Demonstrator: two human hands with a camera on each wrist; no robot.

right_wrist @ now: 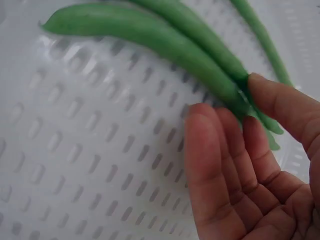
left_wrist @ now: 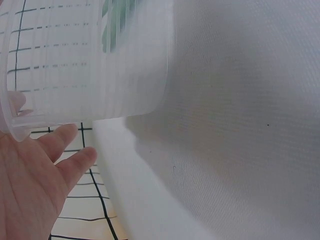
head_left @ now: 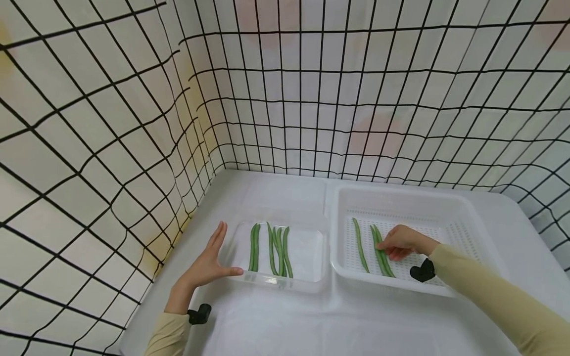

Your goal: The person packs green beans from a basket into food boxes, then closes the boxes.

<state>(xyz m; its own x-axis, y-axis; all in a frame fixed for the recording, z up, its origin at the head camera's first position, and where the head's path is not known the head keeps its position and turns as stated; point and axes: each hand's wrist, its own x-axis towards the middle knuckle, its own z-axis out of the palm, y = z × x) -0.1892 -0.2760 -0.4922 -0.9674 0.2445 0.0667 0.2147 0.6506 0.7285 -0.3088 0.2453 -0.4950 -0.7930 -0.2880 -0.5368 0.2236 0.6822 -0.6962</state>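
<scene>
Sleeve (head_left: 494,287) nearest, my right hand (head_left: 405,242) pinches one, perhaps both, of two adjacent green beans (right_wrist: 130,27) toward the front edge of the white basket (head_left: 401,285); their closeness could drag an extra along. My left hand (head_left: 207,267) spreads at the clear box's (head_left: 285,284) front left corner.
</scene>
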